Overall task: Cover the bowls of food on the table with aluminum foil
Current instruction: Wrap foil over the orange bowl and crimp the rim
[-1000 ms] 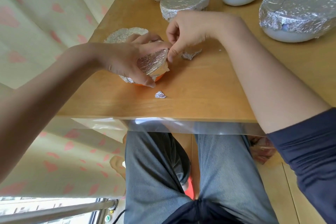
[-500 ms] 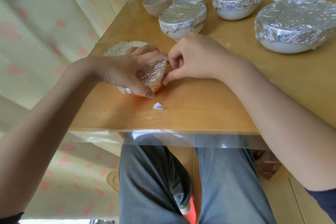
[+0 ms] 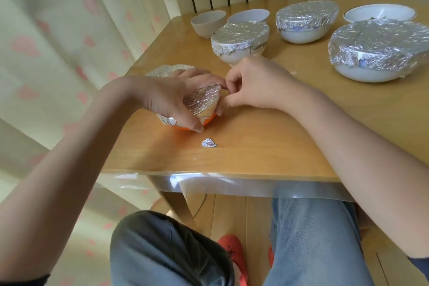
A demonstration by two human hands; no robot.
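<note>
Foil covers the small orange bowl (image 3: 185, 126) near the front left corner of the light wooden table (image 3: 267, 146); the crinkled aluminum foil sheet (image 3: 201, 102) wraps over its rim, and only a strip of orange shows below. The left hand (image 3: 171, 97) lies over the top of this bowl, fingers curled down around the foil-clad side, thumb tip reaching the table surface at the bowl's near edge. The right hand (image 3: 253, 86) sits just beside the bowl on its right, fingers bent in, fingertips pinching the foil's edge at the rim. A small crumpled scrap of foil (image 3: 209, 142) lies loose on the table just in front of the bowl.

Behind the left hand, a round flat piece of foil (image 3: 162, 70) peeks out at the table's left edge. Farther back stand three foil-covered white bowls: a middle-sized one (image 3: 239, 42) just beyond the right hand, an oval one (image 3: 306, 21) behind it to the right, and a large one (image 3: 378, 51) at the right edge of view. Three uncovered white bowls sit at the back: a small one (image 3: 207, 23) far left, another (image 3: 248, 16) beside it, and a wide one with a dark rim line (image 3: 380, 13) far right. Cream curtain with pink hearts (image 3: 58, 30) hangs to the left.
</note>
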